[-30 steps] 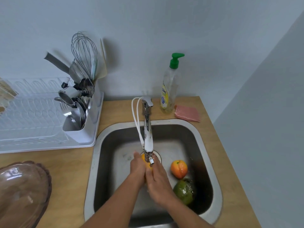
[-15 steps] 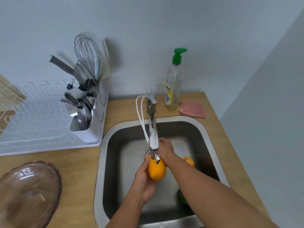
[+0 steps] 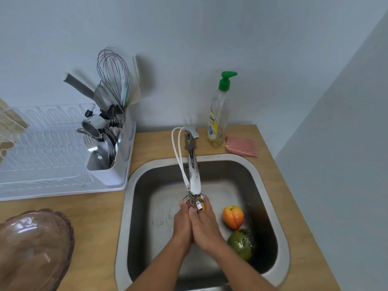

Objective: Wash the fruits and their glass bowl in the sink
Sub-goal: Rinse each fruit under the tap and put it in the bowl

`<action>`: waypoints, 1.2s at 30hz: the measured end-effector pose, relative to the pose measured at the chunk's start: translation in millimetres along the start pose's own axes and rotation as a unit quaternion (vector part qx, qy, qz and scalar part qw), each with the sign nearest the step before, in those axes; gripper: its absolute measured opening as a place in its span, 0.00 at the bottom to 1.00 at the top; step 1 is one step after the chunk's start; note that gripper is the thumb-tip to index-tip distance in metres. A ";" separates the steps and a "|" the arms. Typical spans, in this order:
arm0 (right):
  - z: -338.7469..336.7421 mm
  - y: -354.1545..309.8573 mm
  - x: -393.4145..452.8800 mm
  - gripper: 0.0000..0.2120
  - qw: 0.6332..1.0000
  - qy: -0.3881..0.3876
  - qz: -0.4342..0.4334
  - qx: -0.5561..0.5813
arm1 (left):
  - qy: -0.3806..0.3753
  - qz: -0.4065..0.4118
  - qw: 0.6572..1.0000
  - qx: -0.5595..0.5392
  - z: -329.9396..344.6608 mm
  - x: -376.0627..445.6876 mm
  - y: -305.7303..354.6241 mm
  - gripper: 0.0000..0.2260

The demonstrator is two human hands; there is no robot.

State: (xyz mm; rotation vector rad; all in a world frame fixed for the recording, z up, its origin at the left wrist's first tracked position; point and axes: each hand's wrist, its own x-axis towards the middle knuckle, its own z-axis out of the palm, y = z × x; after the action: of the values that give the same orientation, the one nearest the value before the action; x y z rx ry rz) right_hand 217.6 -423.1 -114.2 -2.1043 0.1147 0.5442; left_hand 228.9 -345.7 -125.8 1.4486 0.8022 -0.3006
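The steel sink (image 3: 270, 185) fills the middle of the wooden counter, and the glass bowl (image 3: 31, 248) sits on that counter at the near left. Under the tap (image 3: 194, 181), the left hand (image 3: 182, 224) and right hand (image 3: 204, 224) press together, cupped round a yellow-orange fruit (image 3: 203, 206) that barely shows between them. An orange fruit (image 3: 233, 216) and a green fruit (image 3: 241, 244) lie at the right of the basin.

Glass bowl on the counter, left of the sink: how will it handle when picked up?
The glass bowl looks thick and wide, so probably heavy for one hand. Smooth, glossy glass: likely slippery under wet fingers, and both hands are under the faucet. Being glass, it would likely chip against the steel sink.
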 end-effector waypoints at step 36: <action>19.9 33.1 -7.9 0.13 0.944 -0.068 0.269 0.181 | 0.108 0.113 0.922 0.355 -80.3 -33.6 -18.9 0.15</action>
State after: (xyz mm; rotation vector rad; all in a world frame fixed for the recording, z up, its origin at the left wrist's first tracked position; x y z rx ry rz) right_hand 194.3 -426.5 -145.8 -1.6595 0.6733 0.9122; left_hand 168.7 -281.4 -112.4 2.2725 0.7200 -0.2695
